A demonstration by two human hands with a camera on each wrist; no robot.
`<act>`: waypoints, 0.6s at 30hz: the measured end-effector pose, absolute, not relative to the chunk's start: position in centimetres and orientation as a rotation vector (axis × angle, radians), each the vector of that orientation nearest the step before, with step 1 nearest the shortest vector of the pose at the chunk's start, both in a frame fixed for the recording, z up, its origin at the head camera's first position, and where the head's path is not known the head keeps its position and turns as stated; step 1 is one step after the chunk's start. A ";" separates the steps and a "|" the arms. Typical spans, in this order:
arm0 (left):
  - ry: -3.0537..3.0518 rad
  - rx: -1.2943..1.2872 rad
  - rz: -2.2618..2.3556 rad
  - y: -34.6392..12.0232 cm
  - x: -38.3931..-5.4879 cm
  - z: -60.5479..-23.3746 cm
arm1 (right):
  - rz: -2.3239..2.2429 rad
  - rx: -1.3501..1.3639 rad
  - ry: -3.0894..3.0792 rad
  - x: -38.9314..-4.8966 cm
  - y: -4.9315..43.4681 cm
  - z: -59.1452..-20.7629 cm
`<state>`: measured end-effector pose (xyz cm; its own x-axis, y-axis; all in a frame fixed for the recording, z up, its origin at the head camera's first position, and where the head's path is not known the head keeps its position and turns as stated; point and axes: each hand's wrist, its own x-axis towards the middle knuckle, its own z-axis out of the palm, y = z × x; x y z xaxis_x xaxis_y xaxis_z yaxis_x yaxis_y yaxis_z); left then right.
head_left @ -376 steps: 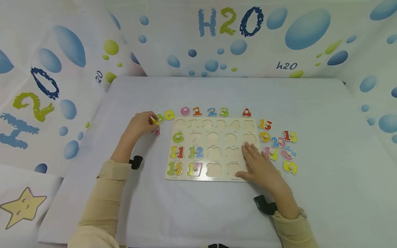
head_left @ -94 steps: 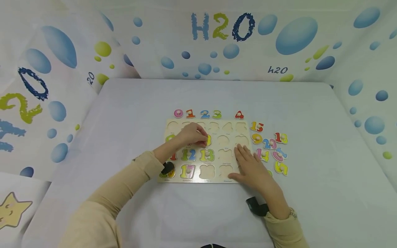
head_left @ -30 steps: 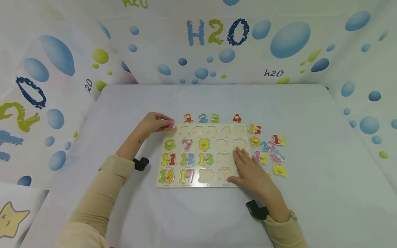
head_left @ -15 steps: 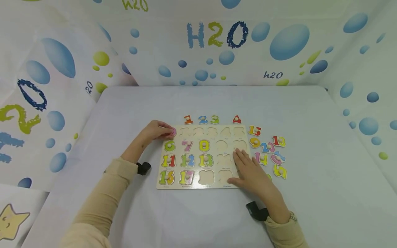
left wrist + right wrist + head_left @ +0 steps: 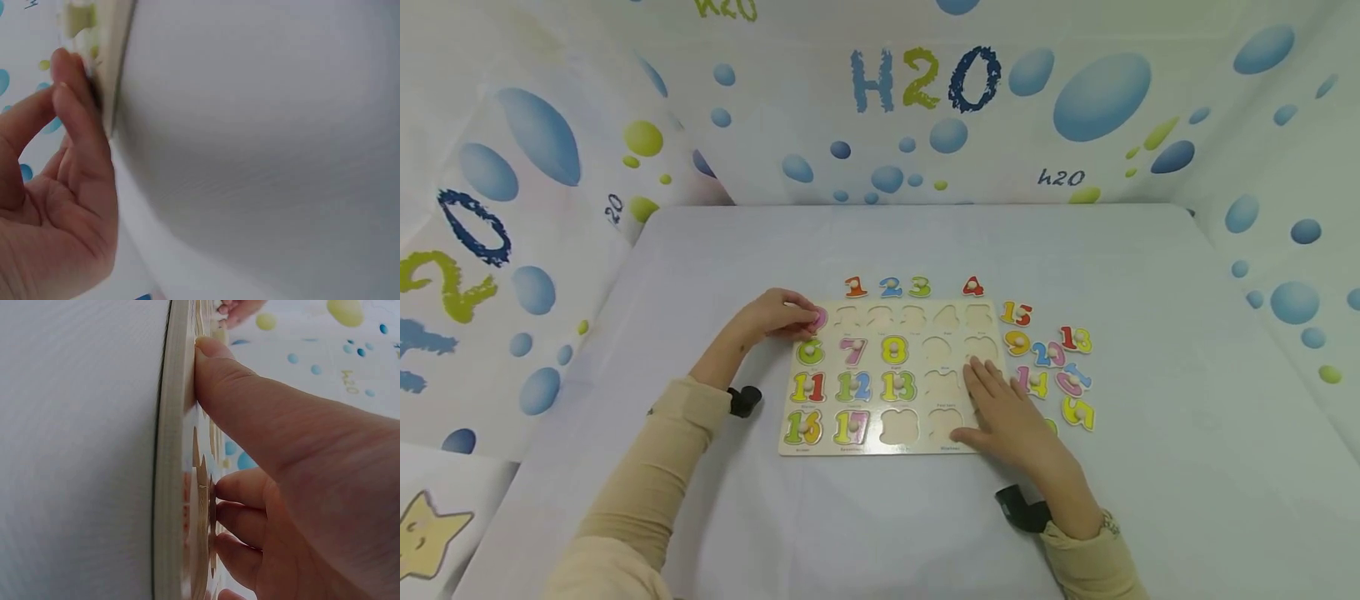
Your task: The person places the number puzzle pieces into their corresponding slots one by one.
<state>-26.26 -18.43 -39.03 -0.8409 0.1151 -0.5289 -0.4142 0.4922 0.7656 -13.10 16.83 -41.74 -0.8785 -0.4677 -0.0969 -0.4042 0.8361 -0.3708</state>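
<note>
My left hand (image 5: 777,316) pinches the pink number 0 puzzle piece (image 5: 822,317) at the top left recess of a wooden number board (image 5: 920,357). Its fingertips partly cover the piece. Seated in the board are the 6 (image 5: 810,352), 7 (image 5: 853,351), 8 (image 5: 894,350), 11 (image 5: 808,387), 12 (image 5: 853,387), 13 (image 5: 898,386), 16 (image 5: 803,427) and 17 (image 5: 852,427). My right hand (image 5: 1006,414) rests spread on the board's right side, hiding some recesses. In the right wrist view its thumb (image 5: 219,378) presses near the board's edge.
Above the board lie the 1 (image 5: 856,287), 2 (image 5: 891,287), 3 (image 5: 919,287) and 4 (image 5: 973,287). Several loose pieces, including the 15 (image 5: 1017,314), 9 (image 5: 1017,342) and 5 (image 5: 1078,413), lie to the right, some overlapping. A white cloth (image 5: 850,525) covers the table.
The 7, 8 and green-yellow 13 went into the board. My left hand then took the pink 0 from above the board and lowered it to the top left recess. The right hand stays put.
</note>
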 end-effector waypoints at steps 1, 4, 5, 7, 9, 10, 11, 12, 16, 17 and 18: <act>2.253 -0.219 1.304 -18.4 -26.4 -38.8 | -0.513 -0.679 2.832 -13.1 16.8 -41.7; 2.368 -0.159 1.266 -17.8 -27.2 -37.9 | -0.514 -0.671 2.826 -13.1 16.9 -41.7; 2.391 -0.144 1.278 -17.5 -27.6 -37.8 | -0.513 -0.671 2.828 -13.1 17.0 -41.7; 2.369 -0.139 1.354 -16.6 -28.4 -37.7 | -0.516 -0.672 2.826 -13.1 17.1 -41.6; 2.294 -0.144 1.436 -15.6 -29.2 -37.8 | -0.522 -0.682 2.823 -13.0 17.1 -41.5; 2.252 -0.158 1.466 -15.1 -29.6 -38.0 | -0.523 -0.687 2.822 -13.0 17.0 -41.5; 2.215 -0.167 1.490 -14.7 -30.0 -38.2 | -0.525 -0.689 2.820 -13.0 17.0 -41.5; 2.189 -0.178 1.503 -14.2 -30.3 -38.3 | -0.526 -0.687 2.818 -13.0 17.0 -41.5; 2.155 -0.210 1.529 -12.8 -31.0 -38.7 | -0.511 -0.683 2.821 -13.1 17.1 -41.7; 2.153 -0.213 1.537 -12.5 -31.2 -38.8 | -0.509 -0.677 2.823 -13.1 17.1 -41.7; 2.153 -0.216 1.541 -12.3 -31.3 -38.9 | -0.506 -0.673 2.828 -13.1 17.1 -41.7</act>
